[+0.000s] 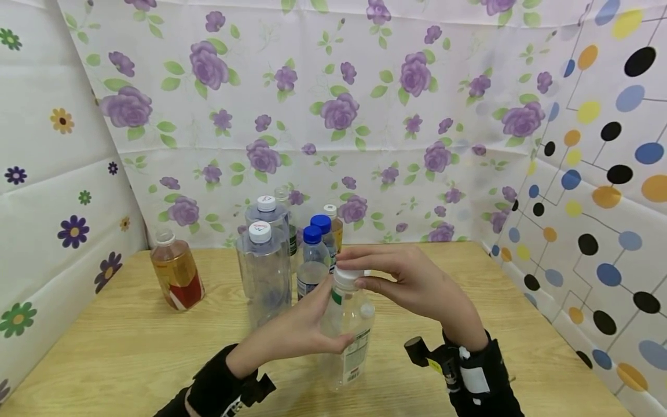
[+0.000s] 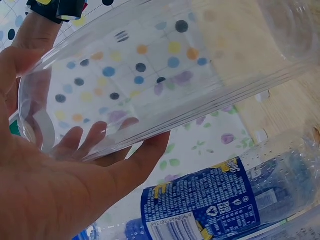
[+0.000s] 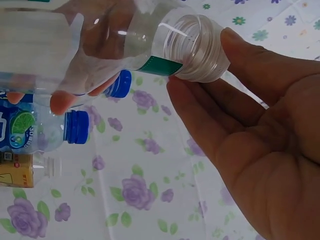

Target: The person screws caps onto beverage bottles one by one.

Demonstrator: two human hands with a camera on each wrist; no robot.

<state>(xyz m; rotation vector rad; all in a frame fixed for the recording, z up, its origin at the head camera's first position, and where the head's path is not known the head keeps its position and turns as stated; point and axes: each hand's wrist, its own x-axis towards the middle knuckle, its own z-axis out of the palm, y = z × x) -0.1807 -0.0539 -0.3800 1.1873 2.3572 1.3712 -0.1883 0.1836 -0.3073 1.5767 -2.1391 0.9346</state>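
A clear plastic bottle (image 1: pixel 356 353) with a white printed label stands close in front of the person. My left hand (image 1: pixel 292 333) grips it round its upper body, thumb on the near side; in the left wrist view fingers show through the clear wall. At the top, my right hand (image 1: pixel 411 284) pinches the whitish cap (image 1: pixel 348 279) between thumb and fingers. The right wrist view shows threads at the bottle's neck (image 3: pixel 192 47), with thumb and fingertips on either side of its end.
Just behind stand two large clear bottles (image 1: pixel 267 272) with white caps, two blue-capped bottles (image 1: pixel 312 258) and a yellow-labelled bottle (image 1: pixel 337 226). An uncapped bottle (image 1: pixel 177 272) with a yellow-and-red label stands at the left of the wooden table (image 1: pixel 130 347). Patterned cloths hang on three sides.
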